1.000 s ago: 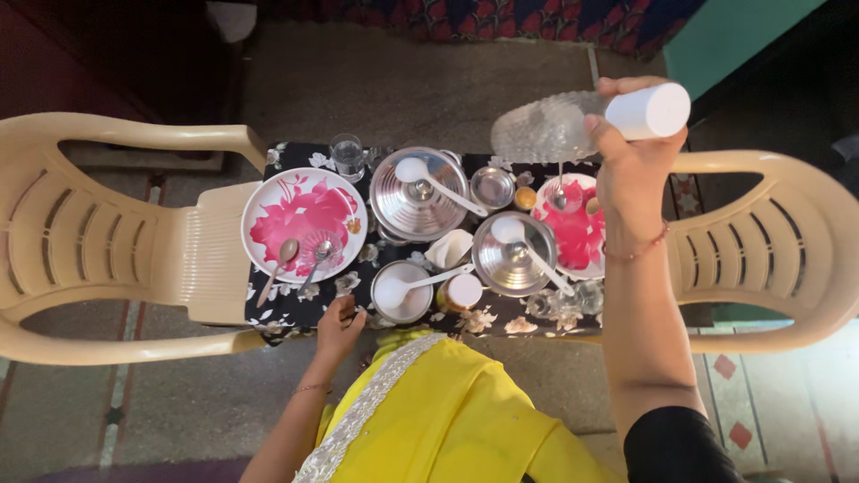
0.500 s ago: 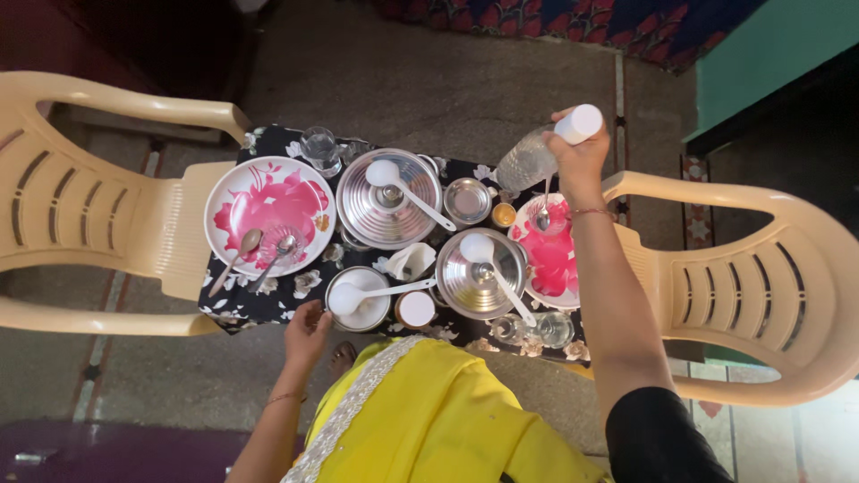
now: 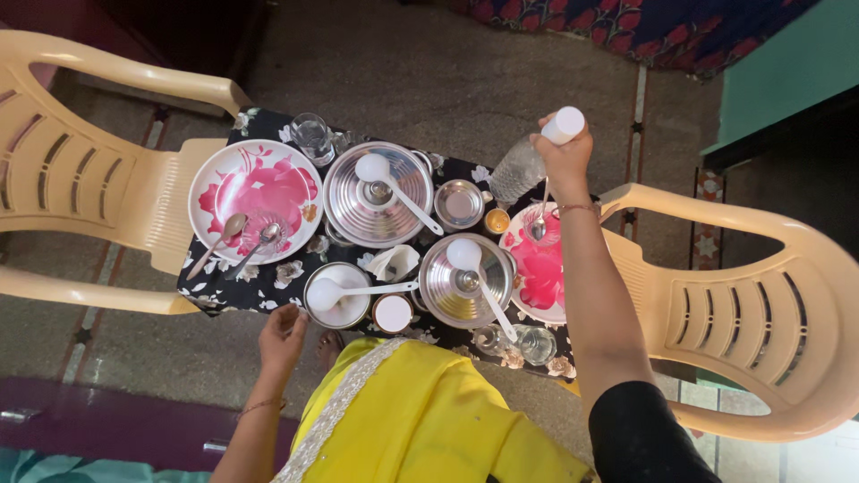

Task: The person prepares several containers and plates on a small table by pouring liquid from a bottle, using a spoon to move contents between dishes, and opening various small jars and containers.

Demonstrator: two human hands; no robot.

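Gripping a clear water bottle (image 3: pixel 521 170) in the closed right hand (image 3: pixel 565 161) beside the pink-flowered plate (image 3: pixel 540 268), left hand (image 3: pixel 283 335) loosely open, empty, at the table edge (image 3: pixel 228 304)

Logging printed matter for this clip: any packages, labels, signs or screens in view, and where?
No labels, signs or screens show.
Clear plastic bottle with white cap: far right of the table, held in the right hand; no label visible.
Small round white-lidded container: near edge, right of the left hand; plain.

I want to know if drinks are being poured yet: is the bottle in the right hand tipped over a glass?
No, the right hand holds the bottle beside the floral plate, not over any glass.
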